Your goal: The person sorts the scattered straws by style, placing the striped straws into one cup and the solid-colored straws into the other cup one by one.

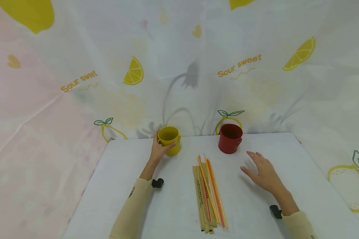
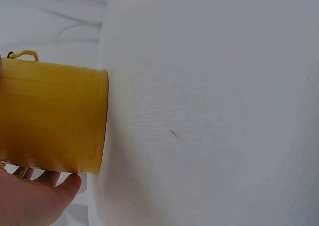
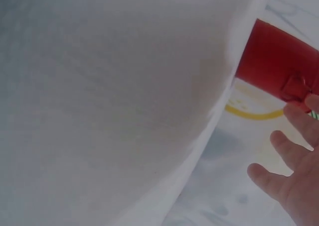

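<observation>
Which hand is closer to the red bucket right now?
Right. The right hand hovers just right of the red bucket; the left hand grips the yellow bucket, farther off leftward.

The yellow pail [image 2: 55, 114] and the red pail [image 1: 228, 142] appear to be painted metal, smooth with a soft sheen. The coloured sticks [image 1: 215, 192] look like smooth, glossy plastic; the narrow wrappers [image 1: 198, 192], matt brown paper with print. The desk [image 1: 248, 205] shows a matt, finely textured, cloth-like surface. The backdrop [image 1: 173, 43] is matt, lightly creased printed cloth; the sleeves [image 1: 133, 209], matt cloth; the wrist cameras [image 1: 157, 183], dark and plastic-looking.
</observation>
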`<state>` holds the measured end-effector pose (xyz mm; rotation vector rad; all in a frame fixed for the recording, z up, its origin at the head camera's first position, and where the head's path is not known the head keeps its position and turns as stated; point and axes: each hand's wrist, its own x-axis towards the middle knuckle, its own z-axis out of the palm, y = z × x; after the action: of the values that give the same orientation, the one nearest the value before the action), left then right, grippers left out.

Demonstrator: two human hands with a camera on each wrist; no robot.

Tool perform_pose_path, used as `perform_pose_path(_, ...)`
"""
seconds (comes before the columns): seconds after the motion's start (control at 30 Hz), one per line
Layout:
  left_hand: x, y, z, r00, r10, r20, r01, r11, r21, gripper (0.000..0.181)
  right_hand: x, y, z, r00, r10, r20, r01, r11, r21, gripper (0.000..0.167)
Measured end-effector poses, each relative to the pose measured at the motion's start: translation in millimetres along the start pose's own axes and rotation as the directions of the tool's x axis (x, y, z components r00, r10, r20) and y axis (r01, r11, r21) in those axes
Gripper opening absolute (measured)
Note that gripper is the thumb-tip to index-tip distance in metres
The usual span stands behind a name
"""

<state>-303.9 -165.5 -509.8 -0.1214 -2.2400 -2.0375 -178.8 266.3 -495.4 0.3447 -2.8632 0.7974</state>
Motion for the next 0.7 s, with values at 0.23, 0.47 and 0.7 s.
perform_pose_path(0.23,0.4,4.8,0.9,1.0,0.0,0.023,0.0,0.999,-0.032,0.098,1.0,-3.7,2.3,1.0,-0.015,0.002,0.015,1.0,0.011,0.075)
perform_pose_path(0.47,-2.2,2.5,2.1,0.999,0.042,0.0,-0.042,0.998,-0.043,0.096,3.1,-9.6,4.6,0.999,-0.024,0.025,0.023,0.999,0.04,0.073)
perform_pose_path(0.7,-2.0,-4.9,2.9,0.997,0.066,-0.03,-0.067,0.997,-0.032,0.093,4.8,-22.0,7.1,0.991,0.049,0.127,-0.062,0.993,0.103,0.071)
